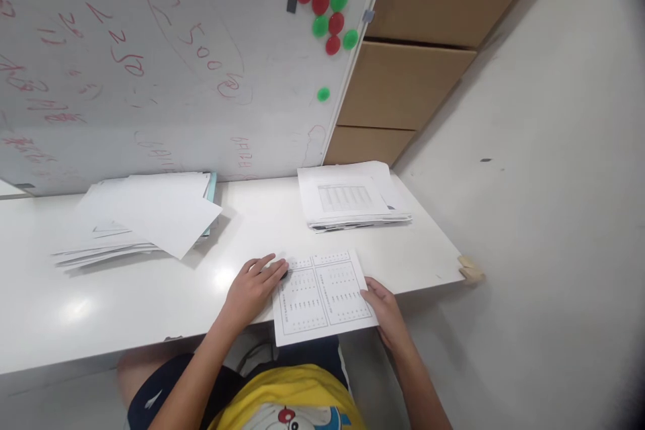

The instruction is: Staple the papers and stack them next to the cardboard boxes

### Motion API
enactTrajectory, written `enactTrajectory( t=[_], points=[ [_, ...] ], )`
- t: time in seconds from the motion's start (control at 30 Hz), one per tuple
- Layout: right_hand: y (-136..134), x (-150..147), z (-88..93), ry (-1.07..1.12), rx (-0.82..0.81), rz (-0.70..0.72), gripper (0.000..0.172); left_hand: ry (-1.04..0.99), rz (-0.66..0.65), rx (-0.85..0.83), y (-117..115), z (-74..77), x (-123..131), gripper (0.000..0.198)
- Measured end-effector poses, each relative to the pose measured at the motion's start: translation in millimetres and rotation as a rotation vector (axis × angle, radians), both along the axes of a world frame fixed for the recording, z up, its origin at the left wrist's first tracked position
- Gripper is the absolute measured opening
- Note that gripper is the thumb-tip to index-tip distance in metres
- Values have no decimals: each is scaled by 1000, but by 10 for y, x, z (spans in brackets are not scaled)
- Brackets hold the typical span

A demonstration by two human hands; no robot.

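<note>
A white printed sheet [322,302] with boxed tables hangs partly over the table's front edge. My right hand [385,312] pinches its right edge, thumb on top and the other fingers mostly beneath. On the sheet's left side lies my left hand [256,287], palm down with fingers stretched out, the fingertips at the paper's upper left edge. A small black object [285,275] shows just beside those fingertips; its kind cannot be made out.
On the white table [252,215] stand a loose paper stack [151,208] at left and another paper stack [347,198] at right. Behind rises a whiteboard [201,47] with red writing and several round magnets [320,1]. Cardboard boxes [403,80] and a wall [544,181] bound the right.
</note>
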State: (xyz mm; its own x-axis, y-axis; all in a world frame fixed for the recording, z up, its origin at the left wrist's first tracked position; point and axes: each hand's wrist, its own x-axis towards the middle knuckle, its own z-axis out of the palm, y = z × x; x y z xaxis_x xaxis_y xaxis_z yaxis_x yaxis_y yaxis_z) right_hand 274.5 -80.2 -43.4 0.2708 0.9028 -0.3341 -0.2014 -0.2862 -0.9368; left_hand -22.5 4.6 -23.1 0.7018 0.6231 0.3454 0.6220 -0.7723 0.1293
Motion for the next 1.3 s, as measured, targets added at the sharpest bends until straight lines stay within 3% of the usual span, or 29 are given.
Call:
enactTrajectory(
  t=[0.17,0.37,0.5,0.57,0.7,0.8,0.87,0.93,1.0,1.13,1.23,1.3],
  points=[
    [12,32,-56,20,0,-27,35,1,-62,-56,31,2,32,42],
    [16,-43,-90,31,26,-28,32,-8,-29,107,-31,-54,48,47],
    [44,63,32,-73,46,6,31,-61,-3,182,-94,-18,38,48],
    [117,260,144,-175,69,-90,32,-100,11,188,-117,35,-41,50],
    [547,783,382,-372,210,-356,33,-202,109,251,13,155,-480,57],
    [1124,1030,468,-493,297,-334,31,-210,307,315,273,190,-948,58],
    [1527,1074,464,-628,252,-300,34,-145,491,286,427,166,-1205,58],
    [1855,1057,434,-717,207,-263,34,-48,635,217,499,115,-1363,64],
    [2068,1025,398,-778,175,-227,30,28,693,154,486,58,-1425,66],
    [2194,985,343,-930,129,-177,36,49,694,128,367,39,-1451,58],
    [2127,844,350,-1195,163,-223,49,-19,656,151,299,143,-1480,55],
    [2017,594,389,-1314,232,-276,51,-112,649,190,245,234,-1427,52]
  ],
)
